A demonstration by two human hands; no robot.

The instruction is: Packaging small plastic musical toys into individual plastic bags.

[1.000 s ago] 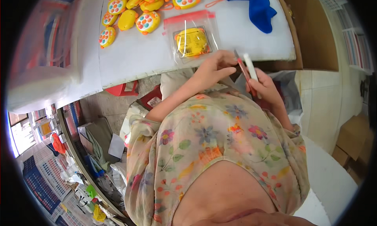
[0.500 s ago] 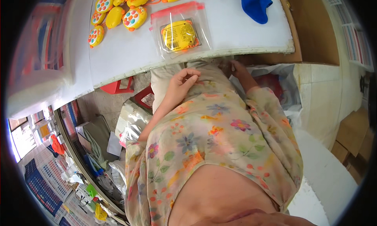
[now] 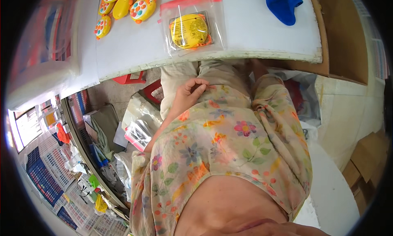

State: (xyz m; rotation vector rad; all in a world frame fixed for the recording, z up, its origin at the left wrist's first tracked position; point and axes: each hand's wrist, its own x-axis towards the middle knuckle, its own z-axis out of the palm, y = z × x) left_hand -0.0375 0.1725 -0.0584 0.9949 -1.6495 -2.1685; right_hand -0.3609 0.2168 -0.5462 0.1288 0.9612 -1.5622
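My left hand rests at my lap by the hem of the flowered top, its fingers curled and the thumb close to the fingertips. Nothing shows between them. Only a dim part of my right hand appears below the table's front edge; its fingers are hidden under the tabletop. Past the left hand, a clear zip bag with a pink-red top strip lies on the white table. Inside it is a yellow toy with its printed back up and orange parts at its edge.
Several yellow turtle-shaped toys with coloured dots lie at the far left. A blue cloth-like piece lies far right. A cardboard box stands against the table's right side. Under the table are a plastic bag and a red stool.
My right hand has moved forward, farther under the tabletop, and its fingers no longer show. The left hand stays curled at my lap. The whole view has shifted slightly.
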